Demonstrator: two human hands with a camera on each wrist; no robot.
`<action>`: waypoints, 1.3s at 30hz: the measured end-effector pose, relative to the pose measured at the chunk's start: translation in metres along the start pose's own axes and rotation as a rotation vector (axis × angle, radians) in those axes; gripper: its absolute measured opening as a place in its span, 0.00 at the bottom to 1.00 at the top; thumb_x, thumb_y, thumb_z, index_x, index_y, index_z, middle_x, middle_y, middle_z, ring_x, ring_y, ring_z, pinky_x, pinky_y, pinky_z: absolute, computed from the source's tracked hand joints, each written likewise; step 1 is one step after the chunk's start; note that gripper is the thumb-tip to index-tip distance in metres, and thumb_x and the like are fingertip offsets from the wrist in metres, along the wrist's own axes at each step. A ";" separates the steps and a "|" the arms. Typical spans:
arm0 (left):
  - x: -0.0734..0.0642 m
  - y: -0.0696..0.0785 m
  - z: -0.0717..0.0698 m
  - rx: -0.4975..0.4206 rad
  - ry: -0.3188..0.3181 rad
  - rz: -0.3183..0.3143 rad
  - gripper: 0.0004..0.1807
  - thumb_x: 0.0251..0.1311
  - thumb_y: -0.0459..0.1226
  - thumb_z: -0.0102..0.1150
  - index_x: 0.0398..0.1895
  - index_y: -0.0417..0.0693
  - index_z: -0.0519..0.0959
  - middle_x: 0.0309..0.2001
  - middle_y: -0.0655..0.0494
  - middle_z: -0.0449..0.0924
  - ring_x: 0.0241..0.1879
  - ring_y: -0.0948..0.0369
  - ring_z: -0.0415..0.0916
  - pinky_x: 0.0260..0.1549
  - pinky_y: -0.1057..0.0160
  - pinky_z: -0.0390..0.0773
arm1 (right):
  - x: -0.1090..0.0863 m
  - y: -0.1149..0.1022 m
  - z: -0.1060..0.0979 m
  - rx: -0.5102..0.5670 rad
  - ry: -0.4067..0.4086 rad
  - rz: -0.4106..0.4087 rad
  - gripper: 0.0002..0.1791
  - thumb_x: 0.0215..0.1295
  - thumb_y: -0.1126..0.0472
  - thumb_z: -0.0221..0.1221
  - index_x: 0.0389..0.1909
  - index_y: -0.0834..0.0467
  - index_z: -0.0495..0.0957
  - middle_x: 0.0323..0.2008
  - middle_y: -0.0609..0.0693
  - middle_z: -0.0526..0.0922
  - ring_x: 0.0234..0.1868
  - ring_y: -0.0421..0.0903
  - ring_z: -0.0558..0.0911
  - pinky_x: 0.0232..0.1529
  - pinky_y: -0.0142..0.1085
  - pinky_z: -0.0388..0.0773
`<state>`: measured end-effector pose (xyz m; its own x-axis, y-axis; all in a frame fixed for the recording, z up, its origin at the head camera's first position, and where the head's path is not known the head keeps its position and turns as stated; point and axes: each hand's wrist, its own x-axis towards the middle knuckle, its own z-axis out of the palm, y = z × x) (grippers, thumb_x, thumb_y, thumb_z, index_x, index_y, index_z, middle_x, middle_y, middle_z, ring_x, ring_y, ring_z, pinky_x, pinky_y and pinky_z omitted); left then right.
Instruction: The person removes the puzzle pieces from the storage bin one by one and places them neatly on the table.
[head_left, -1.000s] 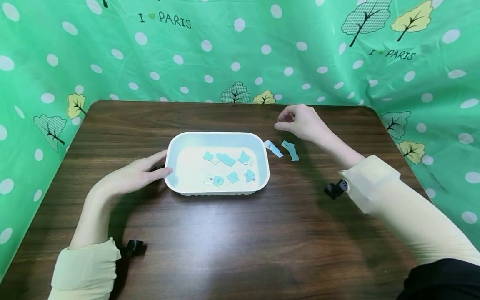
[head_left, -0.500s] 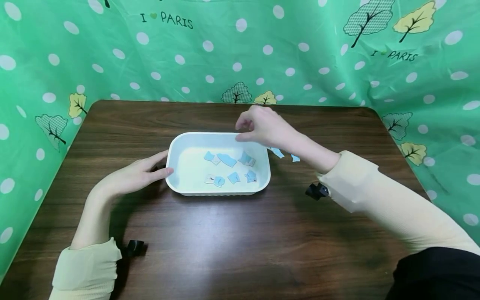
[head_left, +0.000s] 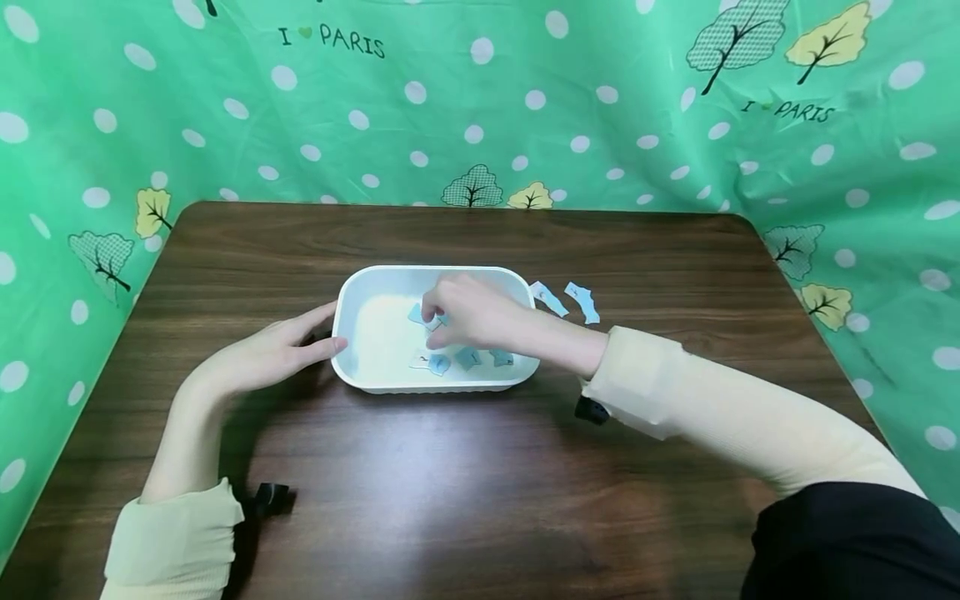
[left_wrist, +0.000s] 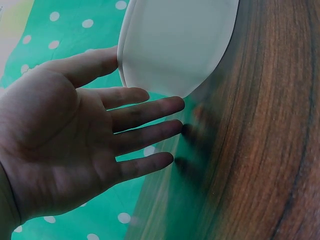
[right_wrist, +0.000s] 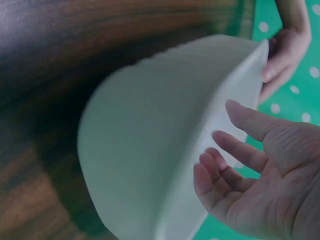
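Note:
A white plastic tray [head_left: 438, 387] stands on the table, holding several torn light-blue paper pieces [head_left: 468, 358]. My left hand [head_left: 277, 350] rests at its left end, thumb on the rim. In the left wrist view the fingers [left_wrist: 147, 107] of that hand are straight, beside the tray's outer wall. Over the tray's inside is my right hand [head_left: 476, 312], fingers loosely bent and thumb apart from them, with nothing seen between them. It hides some of the pieces; whether it touches any, I cannot tell. In the right wrist view the hand [right_wrist: 270, 175] reaches over the rim.
Two more torn paper pieces, one nearer the tray [head_left: 549, 297] and one farther right [head_left: 582, 302], lie outside its right end. The brown wooden table [head_left: 465, 500] ends at a green dotted curtain [head_left: 480, 100] behind and at the sides.
My right hand has moved left and down from behind the two loose pieces, across the tray's far rim, to above the pieces inside. The left hand and tray have stayed in place.

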<state>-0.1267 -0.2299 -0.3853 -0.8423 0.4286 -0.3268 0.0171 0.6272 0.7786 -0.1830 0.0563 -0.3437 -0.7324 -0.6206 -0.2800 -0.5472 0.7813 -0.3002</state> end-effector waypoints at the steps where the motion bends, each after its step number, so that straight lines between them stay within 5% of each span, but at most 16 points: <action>1: 0.000 0.000 0.000 0.001 0.002 0.000 0.37 0.76 0.56 0.51 0.83 0.70 0.51 0.79 0.55 0.59 0.79 0.50 0.55 0.73 0.36 0.60 | 0.002 -0.001 0.004 -0.013 -0.010 -0.004 0.18 0.61 0.51 0.73 0.49 0.54 0.87 0.50 0.49 0.85 0.52 0.46 0.81 0.51 0.41 0.81; 12: -0.003 -0.001 0.001 0.017 0.011 0.005 0.38 0.76 0.56 0.51 0.83 0.68 0.50 0.80 0.54 0.58 0.79 0.49 0.54 0.73 0.36 0.60 | 0.005 -0.005 0.029 -0.048 -0.054 -0.003 0.12 0.59 0.54 0.74 0.41 0.54 0.87 0.47 0.48 0.84 0.45 0.45 0.80 0.41 0.41 0.82; 39: -0.001 0.001 0.001 0.004 0.002 -0.004 0.39 0.76 0.56 0.51 0.84 0.68 0.49 0.81 0.54 0.56 0.80 0.49 0.53 0.73 0.35 0.59 | 0.004 -0.009 0.038 -0.061 0.027 -0.026 0.04 0.56 0.62 0.74 0.30 0.55 0.88 0.38 0.49 0.82 0.37 0.45 0.79 0.31 0.37 0.80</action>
<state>-0.1249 -0.2289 -0.3844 -0.8434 0.4248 -0.3289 0.0158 0.6315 0.7752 -0.1655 0.0445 -0.3764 -0.7278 -0.6393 -0.2483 -0.5892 0.7681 -0.2507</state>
